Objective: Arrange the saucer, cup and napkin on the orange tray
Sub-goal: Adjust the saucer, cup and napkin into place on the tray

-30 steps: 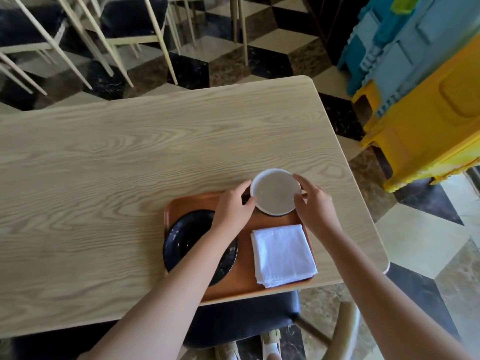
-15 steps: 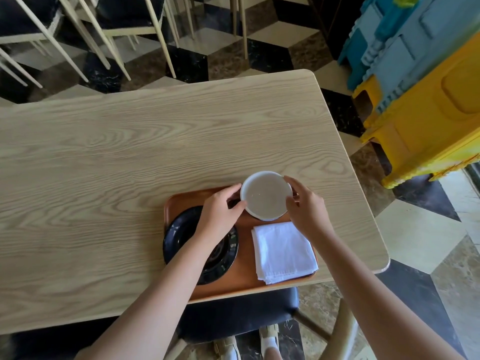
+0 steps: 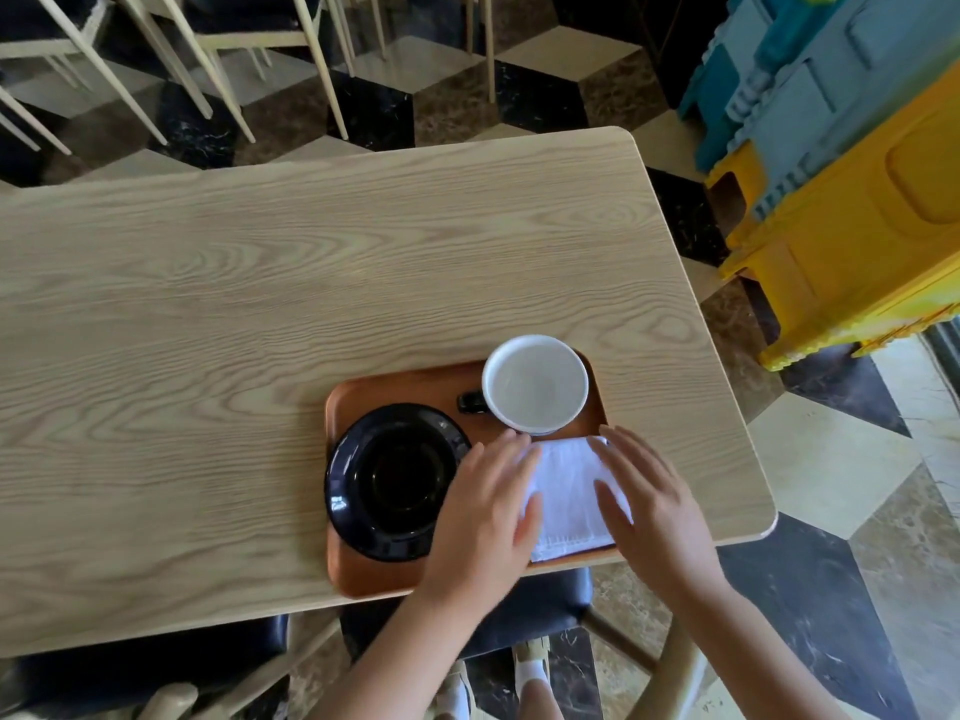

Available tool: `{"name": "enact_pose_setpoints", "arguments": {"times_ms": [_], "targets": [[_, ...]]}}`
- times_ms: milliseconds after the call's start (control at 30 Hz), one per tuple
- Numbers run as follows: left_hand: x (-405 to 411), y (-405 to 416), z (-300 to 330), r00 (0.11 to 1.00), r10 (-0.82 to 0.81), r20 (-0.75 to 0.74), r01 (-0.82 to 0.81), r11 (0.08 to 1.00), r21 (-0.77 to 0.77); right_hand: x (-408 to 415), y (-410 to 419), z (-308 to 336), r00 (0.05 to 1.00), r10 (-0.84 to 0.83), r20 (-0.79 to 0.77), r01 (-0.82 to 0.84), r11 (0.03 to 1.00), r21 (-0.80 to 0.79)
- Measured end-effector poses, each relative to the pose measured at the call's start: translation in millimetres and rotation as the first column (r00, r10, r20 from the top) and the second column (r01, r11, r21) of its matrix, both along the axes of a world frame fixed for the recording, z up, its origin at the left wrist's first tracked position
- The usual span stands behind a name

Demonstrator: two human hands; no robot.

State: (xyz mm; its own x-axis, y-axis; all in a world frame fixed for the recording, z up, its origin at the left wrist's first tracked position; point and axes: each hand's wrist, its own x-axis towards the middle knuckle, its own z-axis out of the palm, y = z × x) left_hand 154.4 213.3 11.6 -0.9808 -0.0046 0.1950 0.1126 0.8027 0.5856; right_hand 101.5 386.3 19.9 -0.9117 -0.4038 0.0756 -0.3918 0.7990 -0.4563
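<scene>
The orange tray lies at the near edge of the wooden table. A black saucer rests on its left half. The cup, white inside with a dark handle on its left, stands upright in the tray's far right corner. Below the cup lies the folded white napkin. My left hand is flat over the napkin's left edge, fingers apart. My right hand is spread over its right edge. Neither hand holds anything; whether they press on the cloth is unclear.
The light wooden table stretches far left and back. Yellow and blue plastic crates are stacked on the floor to the right. Chairs stand beyond the table, and a dark-seated chair is under the near edge.
Both hands let go of the cup, which now stands on the tray's far right corner, and moved back toward me onto the napkin.
</scene>
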Motion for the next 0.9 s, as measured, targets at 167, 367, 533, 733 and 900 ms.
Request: {"name": "enact_pose_setpoints", "arguments": {"times_ms": [167, 367, 533, 733, 900], "targets": [[7.1, 33.9, -21.5, 0.976, -0.091, 0.197, 0.147, 0.945, -0.292, 12.3, 4.0, -16.0, 0.985, 0.158, 0.063, -0.170, 0.927, 0.335], [7.5, 32.0, -27.1, 0.963, -0.081, 0.256, 0.165, 0.930, -0.328, 16.4, 0.6, -21.8, 0.986, 0.131, 0.102, -0.160, 0.909, 0.384], [11.2, 26.4, -24.5, 0.962, -0.080, 0.260, 0.173, 0.918, -0.357, 20.5, -5.4, -20.3, 0.982, 0.118, 0.144, -0.165, 0.911, 0.377], [17.8, 16.2, -24.6, 0.961, -0.068, 0.269, 0.173, 0.905, -0.388, 28.8, -16.7, -23.1, 0.984, 0.127, 0.122, -0.163, 0.921, 0.354], [20.5, 13.1, -25.6, 0.960, -0.062, 0.275, 0.170, 0.906, -0.389, 30.5, -22.1, -25.5, 0.985, 0.158, 0.073, -0.173, 0.907, 0.383]]}}
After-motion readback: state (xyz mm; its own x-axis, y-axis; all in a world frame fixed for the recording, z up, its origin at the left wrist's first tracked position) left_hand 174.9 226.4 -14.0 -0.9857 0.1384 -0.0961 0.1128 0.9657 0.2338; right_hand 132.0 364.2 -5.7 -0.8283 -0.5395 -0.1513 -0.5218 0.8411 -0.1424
